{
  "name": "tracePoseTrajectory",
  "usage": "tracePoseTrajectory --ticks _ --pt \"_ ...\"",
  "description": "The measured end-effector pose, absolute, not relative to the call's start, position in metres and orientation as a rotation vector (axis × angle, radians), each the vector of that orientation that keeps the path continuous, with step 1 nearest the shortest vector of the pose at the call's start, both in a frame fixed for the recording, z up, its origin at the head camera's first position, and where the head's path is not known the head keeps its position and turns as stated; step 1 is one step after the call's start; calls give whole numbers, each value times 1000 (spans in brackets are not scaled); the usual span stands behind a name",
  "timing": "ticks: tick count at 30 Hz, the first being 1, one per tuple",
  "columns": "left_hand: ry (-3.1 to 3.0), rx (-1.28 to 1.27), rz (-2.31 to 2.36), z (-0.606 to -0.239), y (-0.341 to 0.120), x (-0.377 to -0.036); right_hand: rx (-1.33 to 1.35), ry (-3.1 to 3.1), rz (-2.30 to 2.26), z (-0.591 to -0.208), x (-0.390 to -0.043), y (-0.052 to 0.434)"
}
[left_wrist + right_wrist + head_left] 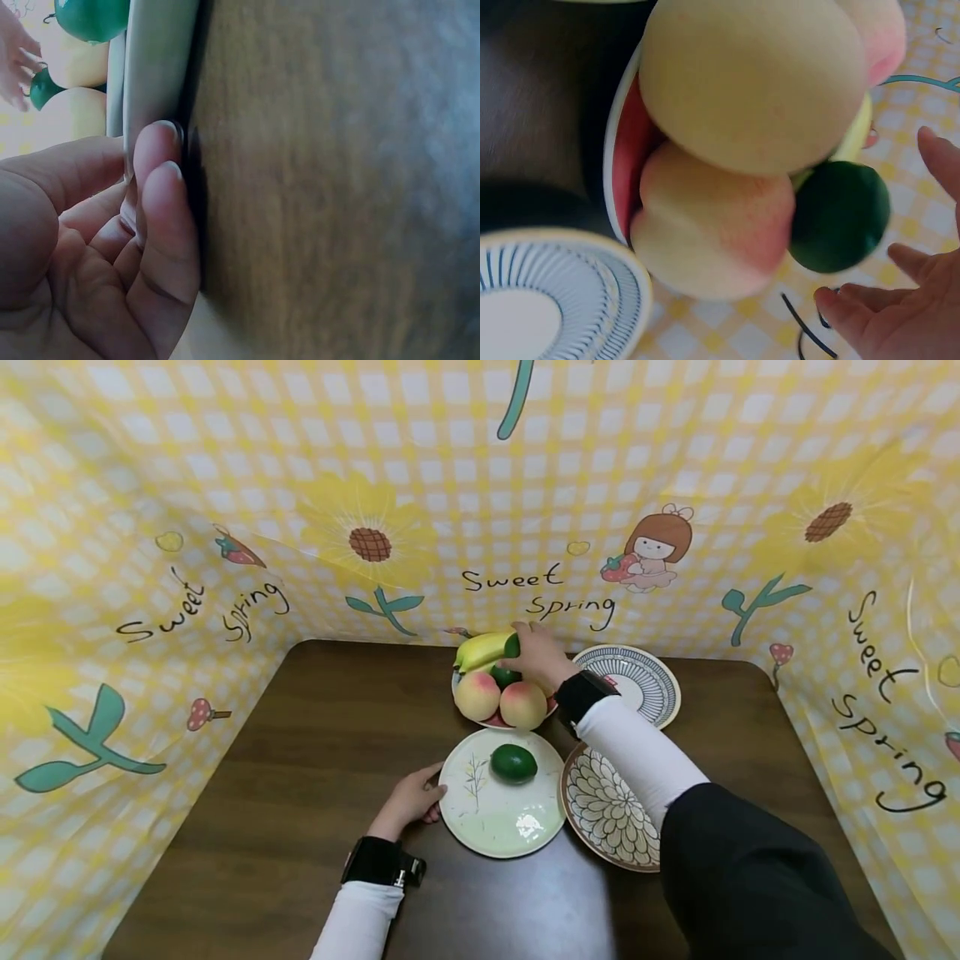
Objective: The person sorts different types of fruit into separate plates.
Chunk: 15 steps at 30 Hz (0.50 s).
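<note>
My left hand [408, 800] grips the left rim of a pale green plate [480, 835], thumb at the top and fingers curled under the edge. On that plate lies an oval green fruit [513, 764]. Just behind it, a red-lined bowl [624, 161] holds peaches [477, 696], a yellow banana [478, 652] and more green fruit [506, 677]. Over the back of this bowl is my right hand [542, 656]. In the right wrist view its fingers are spread beside a green fruit [840, 217], with a gap showing between them.
A brown-rimmed plate with a petal pattern [611, 810] stands right of the pale plate, partly under my right forearm. Behind it is a blue-and-white striped plate [652, 681]. The dark wooden table [315, 735] is enclosed by yellow checked cloth [450, 510] at the back and sides.
</note>
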<state>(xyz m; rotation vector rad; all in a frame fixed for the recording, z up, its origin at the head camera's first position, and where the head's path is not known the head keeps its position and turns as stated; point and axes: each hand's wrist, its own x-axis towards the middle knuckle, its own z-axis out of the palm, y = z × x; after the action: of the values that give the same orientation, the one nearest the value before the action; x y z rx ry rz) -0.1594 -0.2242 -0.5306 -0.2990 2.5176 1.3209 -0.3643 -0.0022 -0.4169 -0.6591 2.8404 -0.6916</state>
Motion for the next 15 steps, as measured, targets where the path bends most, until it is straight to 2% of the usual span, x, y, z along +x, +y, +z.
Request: tracePoseTrajectory --ticks 8,15 --pt "2507 -307 1315 -534 -220 -152 -651 2833 -728 -446 -373 -6" --pt "2475 -268 1381 -530 -228 -157 -703 2835 -830 -450 -380 -8"
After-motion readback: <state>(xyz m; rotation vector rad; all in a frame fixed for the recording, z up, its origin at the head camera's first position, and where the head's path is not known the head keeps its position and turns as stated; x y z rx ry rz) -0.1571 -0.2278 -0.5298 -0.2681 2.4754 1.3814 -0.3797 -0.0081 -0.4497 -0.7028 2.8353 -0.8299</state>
